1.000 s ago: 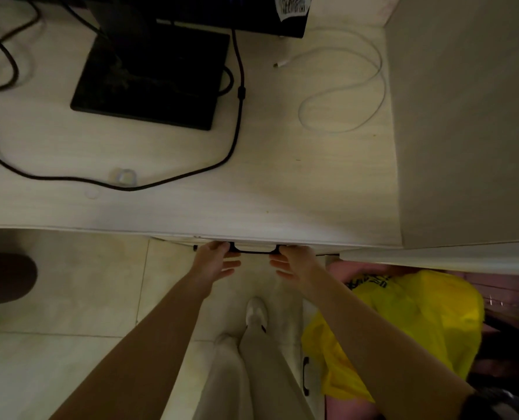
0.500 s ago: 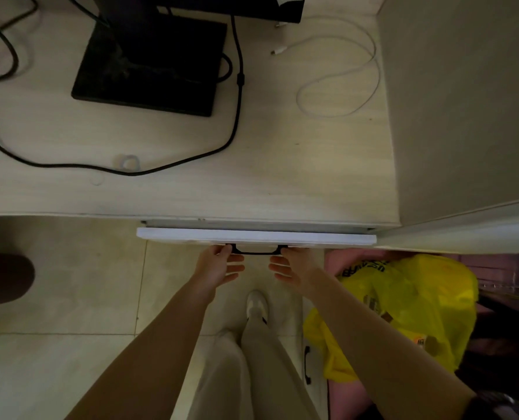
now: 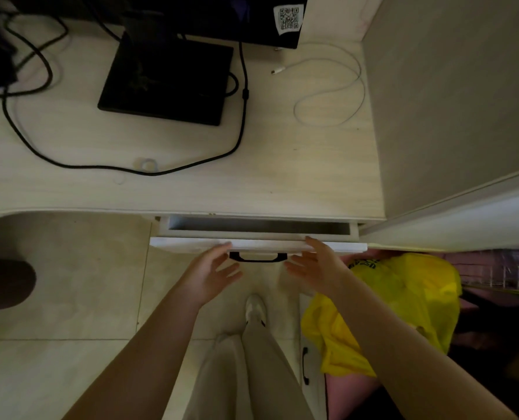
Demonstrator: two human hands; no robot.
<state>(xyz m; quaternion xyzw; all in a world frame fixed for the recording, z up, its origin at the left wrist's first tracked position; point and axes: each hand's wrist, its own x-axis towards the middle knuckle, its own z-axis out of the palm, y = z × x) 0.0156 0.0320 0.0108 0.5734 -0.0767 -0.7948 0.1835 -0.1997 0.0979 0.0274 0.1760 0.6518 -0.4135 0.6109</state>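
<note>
Your left hand [image 3: 209, 269] and right hand [image 3: 315, 265], fingers spread, flank the black handle [image 3: 256, 259] of the white wooden drawer [image 3: 261, 245]. The drawer stands ajar, showing a grey inner wall.

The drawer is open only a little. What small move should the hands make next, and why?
Probably grip the drawer front and pull it out more: only a narrow gap shows, and the left hand and right hand are open beside the handle.

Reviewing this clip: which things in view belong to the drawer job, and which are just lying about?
In the job: desk drawer, slightly open; its black handle; left hand; right hand.

Lying about: monitor base; black cable; white cable; yellow bag.
</note>
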